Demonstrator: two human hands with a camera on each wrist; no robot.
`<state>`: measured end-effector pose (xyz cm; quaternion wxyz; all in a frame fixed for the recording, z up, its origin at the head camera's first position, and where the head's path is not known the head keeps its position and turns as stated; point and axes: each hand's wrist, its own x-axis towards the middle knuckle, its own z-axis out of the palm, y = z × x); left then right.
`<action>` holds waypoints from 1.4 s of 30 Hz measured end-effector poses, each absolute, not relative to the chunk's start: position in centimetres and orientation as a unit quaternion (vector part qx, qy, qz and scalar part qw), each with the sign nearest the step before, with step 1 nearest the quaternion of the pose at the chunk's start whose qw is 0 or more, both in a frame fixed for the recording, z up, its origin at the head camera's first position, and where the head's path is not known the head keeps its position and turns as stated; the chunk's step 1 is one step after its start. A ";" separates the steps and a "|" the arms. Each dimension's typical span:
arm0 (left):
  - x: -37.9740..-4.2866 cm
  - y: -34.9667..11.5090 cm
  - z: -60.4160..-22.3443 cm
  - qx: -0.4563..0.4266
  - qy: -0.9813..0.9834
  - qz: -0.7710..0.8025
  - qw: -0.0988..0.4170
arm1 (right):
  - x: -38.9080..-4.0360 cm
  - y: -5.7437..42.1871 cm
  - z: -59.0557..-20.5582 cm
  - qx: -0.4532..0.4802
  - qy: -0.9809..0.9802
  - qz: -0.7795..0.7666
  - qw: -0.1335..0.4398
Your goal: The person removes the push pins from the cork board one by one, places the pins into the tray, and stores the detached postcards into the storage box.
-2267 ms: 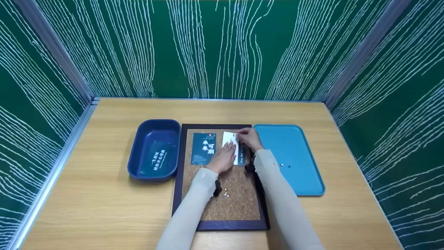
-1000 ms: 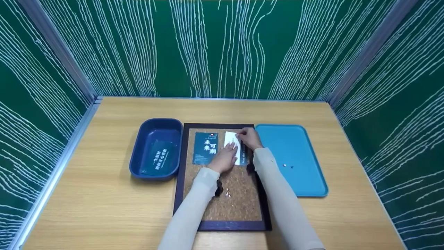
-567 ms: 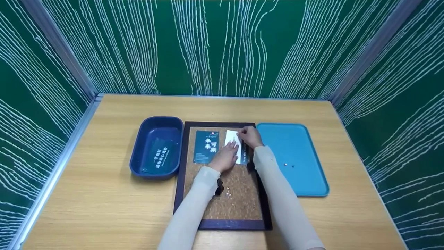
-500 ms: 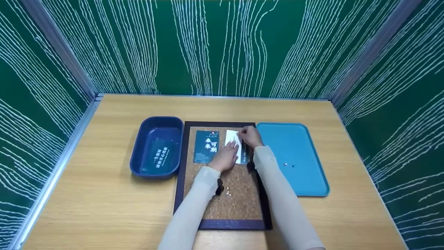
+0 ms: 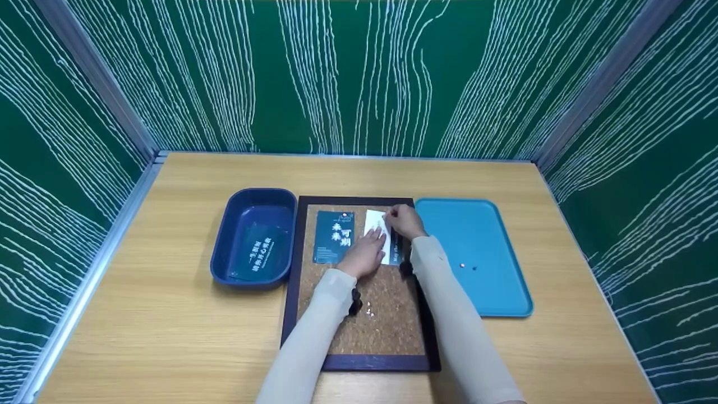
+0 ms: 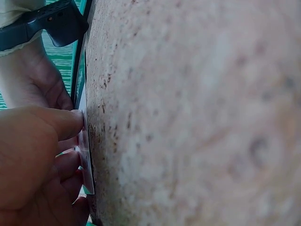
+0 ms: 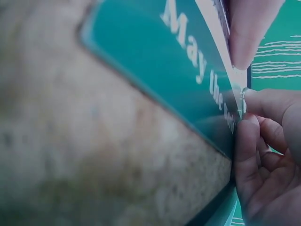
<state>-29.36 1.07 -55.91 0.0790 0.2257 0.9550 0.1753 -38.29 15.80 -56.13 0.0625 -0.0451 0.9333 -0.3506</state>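
At the centre of the head view, the left hand [image 5: 366, 253] pressed the white-and-teal rectangular paper card [image 5: 377, 220] onto the brown cork board [image 5: 392, 338], fingers extended; the right hand [image 5: 405, 220] pinched a small clear pin [image 7: 243, 97] near its top. Slackened pressure risked skewing the card; a tilted push, slipping.

White paper [image 5: 375, 219] (under the left hand [image 5: 363, 255]) is partly hidden.

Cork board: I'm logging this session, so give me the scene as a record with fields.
Left hand: fingers resting on a white-and-green card
Right hand: pinching a small clear item at that card
Cork board: also bears a green card and small shiny bits
Blue bin, left of board: another green card
Turquoise tray, right of board: two tiny items
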 end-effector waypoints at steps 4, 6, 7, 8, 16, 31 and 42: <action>-29.4 1.2 -55.9 0.227 0.956 0.171 0.078 | -38.2 15.9 -56.1 -0.052 0.933 -0.350 0.059; -29.4 1.2 -56.0 0.227 0.956 0.170 0.077 | -38.2 15.9 -56.1 -0.054 0.931 -0.355 0.061; -29.4 1.2 -56.0 0.228 0.956 0.169 0.075 | -38.2 15.9 -56.1 -0.054 0.929 -0.361 0.064; -29.4 1.2 -56.0 0.228 0.956 0.169 0.075 | -38.2 16.0 -56.1 -0.056 0.926 -0.366 0.067; -29.3 1.2 -55.9 0.231 0.956 0.166 0.069 | -37.8 16.4 -56.1 -0.079 0.908 -0.405 0.064; -29.3 1.1 -56.1 0.226 0.955 0.176 0.078 | -37.5 16.6 -55.7 -0.091 0.898 -0.423 0.077; -29.3 1.2 -56.2 0.223 0.956 0.175 0.081 | -37.4 16.7 -55.5 -0.115 0.888 -0.437 0.089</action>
